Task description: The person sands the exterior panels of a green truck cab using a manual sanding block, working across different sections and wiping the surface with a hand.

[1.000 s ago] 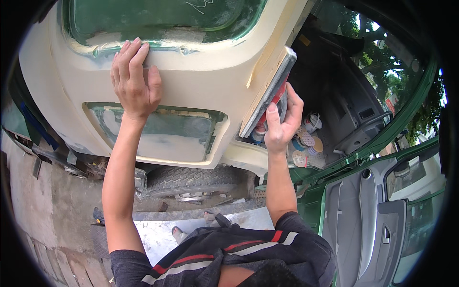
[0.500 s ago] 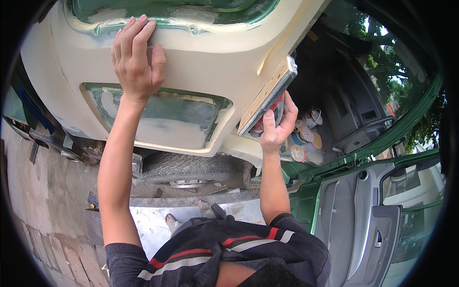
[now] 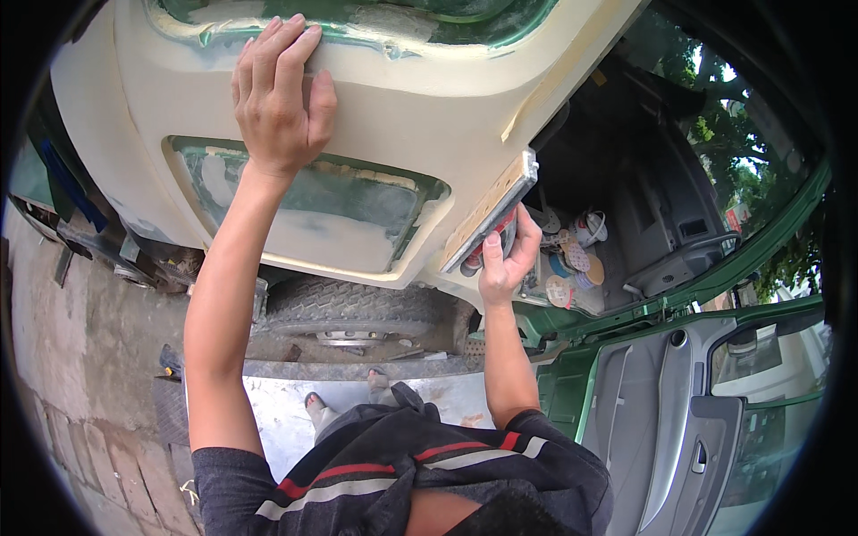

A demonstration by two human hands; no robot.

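Long sanding block (image 3: 491, 214) (tan-faced)

One cream body panel (image 3: 402, 112) has two green recesses (image 3: 344, 198), one sanding board (image 3: 490, 213) at its right edge, one tire (image 3: 353, 308) and two feet (image 3: 315, 404) below it, and one white bucket (image 3: 588, 230) to its right.

The cream vehicle panel (image 3: 420, 116) carried a green recess (image 3: 313, 207) partly covered with pale filler (image 3: 331, 241). The long, flat sanding block (image 3: 483, 214), tan-faced with dark spots and grey and red behind, was tilted at the panel's right edge, face toward it; contact was unclear.
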